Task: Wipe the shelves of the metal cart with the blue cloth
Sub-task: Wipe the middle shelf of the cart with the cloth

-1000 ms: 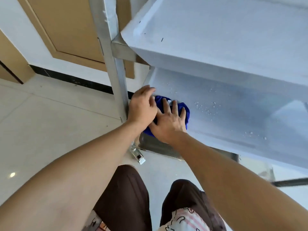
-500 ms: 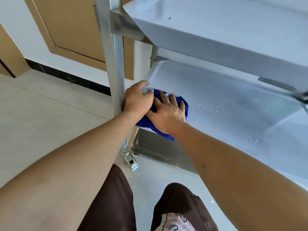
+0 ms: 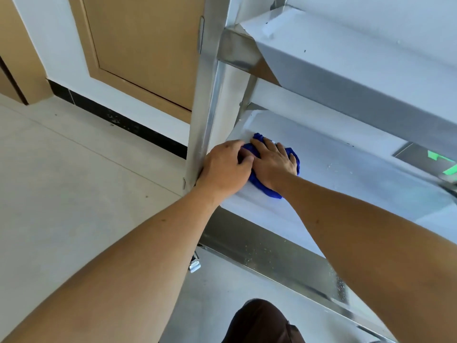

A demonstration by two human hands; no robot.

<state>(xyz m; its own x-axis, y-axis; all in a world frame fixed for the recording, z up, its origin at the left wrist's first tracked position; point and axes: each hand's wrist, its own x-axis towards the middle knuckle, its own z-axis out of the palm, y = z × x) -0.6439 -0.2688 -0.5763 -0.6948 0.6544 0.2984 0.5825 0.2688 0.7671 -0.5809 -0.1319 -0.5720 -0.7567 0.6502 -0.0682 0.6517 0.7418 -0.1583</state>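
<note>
Right hand [image 3: 273,164], fingers spread flat, has pushed the blue cloth [image 3: 294,159] deeper into the middle shelf [image 3: 358,184] corner (droplets gone there); left hand [image 3: 223,169] braces beside the post [image 3: 205,120], fingers curled.

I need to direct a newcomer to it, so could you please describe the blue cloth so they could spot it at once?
Find the metal cart and its upright post at the left. On the lower shelf just right of that post, the blue cloth lies bunched beneath the right hand, with the left hand at its edge. It is the only vivid blue thing among grey metal.
</note>
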